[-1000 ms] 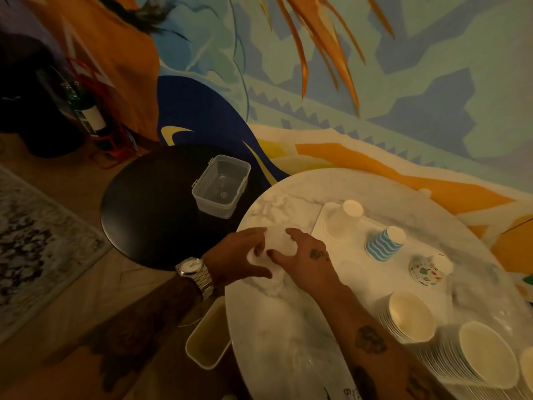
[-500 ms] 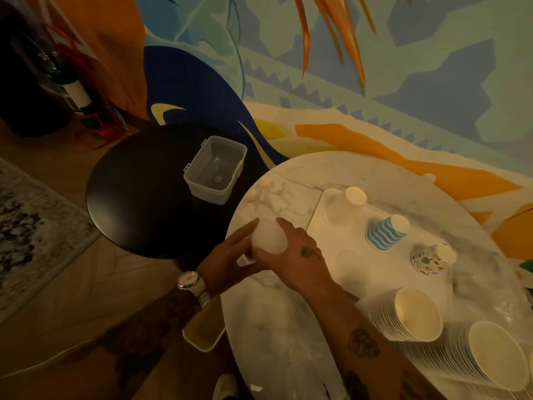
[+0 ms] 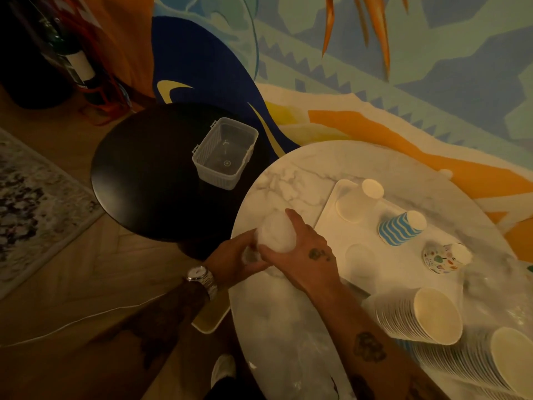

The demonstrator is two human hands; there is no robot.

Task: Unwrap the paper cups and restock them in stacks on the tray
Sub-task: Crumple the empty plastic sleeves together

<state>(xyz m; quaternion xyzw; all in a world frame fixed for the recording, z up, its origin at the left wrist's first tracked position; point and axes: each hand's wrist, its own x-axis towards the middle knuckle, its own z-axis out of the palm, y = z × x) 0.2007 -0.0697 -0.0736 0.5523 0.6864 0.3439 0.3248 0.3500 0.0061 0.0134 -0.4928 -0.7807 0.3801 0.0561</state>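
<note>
Right hand (image 3: 305, 255) curls over the wrapped cup stack (image 3: 275, 235), steadying it; left hand (image 3: 233, 256) grips its lower end, probably to strip the wrap, beside the tray (image 3: 354, 232).

Marble tabletop (image 3: 288, 327) white, grey veins. Tray (image 3: 366, 232) white. On it: plain cream cup (image 3: 353, 203) at 11 o'clock, blue-white wavy-striped cup (image 3: 396, 230) centre, multicolour-print cup (image 3: 441, 259) at 3 o'clock. Wrapped cups (image 3: 275, 236) whitish. Round tabletop (image 3: 144, 174) at 10 o'clock black; container (image 3: 225, 153) clear. Mural (image 3: 432, 67) teal, navy, orange. Watch (image 3: 202, 277) silver. Rug (image 3: 28, 197) mottled grey.
</note>
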